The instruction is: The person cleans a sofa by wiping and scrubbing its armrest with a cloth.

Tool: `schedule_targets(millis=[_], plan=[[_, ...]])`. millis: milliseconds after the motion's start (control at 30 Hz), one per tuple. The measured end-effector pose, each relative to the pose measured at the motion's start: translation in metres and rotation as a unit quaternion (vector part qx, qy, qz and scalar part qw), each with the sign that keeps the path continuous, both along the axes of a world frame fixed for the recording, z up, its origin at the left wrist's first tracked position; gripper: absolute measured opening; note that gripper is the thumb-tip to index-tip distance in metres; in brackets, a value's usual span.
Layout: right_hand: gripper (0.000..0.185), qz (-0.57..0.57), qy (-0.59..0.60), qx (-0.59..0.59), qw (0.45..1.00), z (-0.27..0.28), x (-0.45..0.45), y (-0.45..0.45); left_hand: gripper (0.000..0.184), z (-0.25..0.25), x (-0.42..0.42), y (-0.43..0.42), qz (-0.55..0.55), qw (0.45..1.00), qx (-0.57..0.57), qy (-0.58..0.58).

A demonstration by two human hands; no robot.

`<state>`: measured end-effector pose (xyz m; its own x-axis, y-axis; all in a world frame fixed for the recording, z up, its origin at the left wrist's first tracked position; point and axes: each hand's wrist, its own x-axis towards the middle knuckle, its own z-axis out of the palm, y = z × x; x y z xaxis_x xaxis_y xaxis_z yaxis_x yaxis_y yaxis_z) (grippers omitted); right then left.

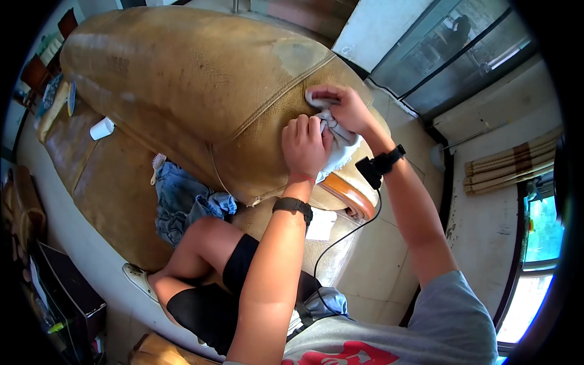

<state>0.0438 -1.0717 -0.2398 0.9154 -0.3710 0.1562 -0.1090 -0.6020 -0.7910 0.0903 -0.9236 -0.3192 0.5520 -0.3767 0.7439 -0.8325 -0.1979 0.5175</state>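
Note:
A light grey cloth point(342, 146) is bunched against the worn tan leather sofa backrest point(201, 73), near its right end. My left hand point(306, 145) is closed, its curled fingers and thumb gripping the left side of the cloth. Just above and to the right, my right hand point(348, 111) is closed around the upper part, with a fold of fabric showing at its fingertips. Part of the cloth hangs below both hands, over the sofa's wooden armrest trim point(350, 194).
On the seat lie crumpled blue jeans point(182, 201), a hairbrush point(158, 165) and a white cup-like object point(101, 128) on its side. A white paper or cloth piece point(321, 225) rests below the armrest. A black cable point(325, 252) runs from my right wrist device.

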Motion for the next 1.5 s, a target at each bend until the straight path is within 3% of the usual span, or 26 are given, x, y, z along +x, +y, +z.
schedule_targets(millis=[33, 167, 267, 400, 533, 667, 867, 967, 1067, 1167, 1400, 1500], plan=[[0.060, 0.000, 0.021, 0.082, 0.996, -0.004, -0.005, 0.003, 0.018, 0.002, -0.001, 0.001, -0.007, 1.000, -0.001, 0.000], [0.061, -0.009, -0.013, 0.119, 0.993, -0.006, -0.021, 0.008, 0.017, 0.003, 0.001, 0.003, -0.019, 1.000, -0.006, 0.003], [0.066, -0.136, -0.124, 0.011, 0.983, -0.019, -0.015, -0.003, 0.017, 0.002, 0.001, 0.001, -0.017, 1.000, -0.016, 0.007], [0.074, -0.173, -0.171, -0.009, 0.970, -0.023, 0.005, -0.028, 0.016, 0.002, 0.001, 0.001, -0.014, 1.000, -0.019, 0.009], [0.073, -0.164, -0.047, -0.207, 0.963, -0.018, 0.025, -0.023, 0.016, 0.000, 0.002, 0.002, -0.019, 1.000, -0.011, 0.018], [0.066, -0.107, -0.054, -0.128, 0.984, -0.013, 0.027, -0.011, 0.016, -0.001, 0.002, 0.001, -0.016, 1.000, -0.010, 0.019], [0.061, -0.023, -0.038, -0.118, 0.992, -0.002, 0.017, 0.009, 0.018, 0.001, 0.001, 0.001, -0.016, 1.000, -0.005, 0.023], [0.056, 0.044, 0.002, 0.028, 0.999, -0.005, 0.012, 0.013, 0.019, 0.001, 0.001, 0.003, -0.016, 1.000, -0.006, 0.018], [0.052, 0.063, 0.033, 0.055, 0.996, -0.003, 0.006, 0.017, 0.020, 0.001, 0.000, 0.004, -0.026, 0.999, -0.010, 0.020], [0.053, 0.020, -0.010, 0.050, 0.999, 0.000, 0.002, 0.020, 0.020, 0.002, 0.002, 0.004, -0.030, 0.999, -0.013, 0.022], [0.049, -0.197, -0.145, -0.063, 0.968, -0.006, 0.008, 0.023, 0.018, 0.000, 0.002, 0.004, -0.023, 1.000, -0.004, 0.019], [0.036, -0.165, -0.111, -0.193, 0.961, -0.002, 0.007, 0.022, 0.017, 0.001, 0.002, 0.004, -0.028, 0.999, -0.011, 0.025]])
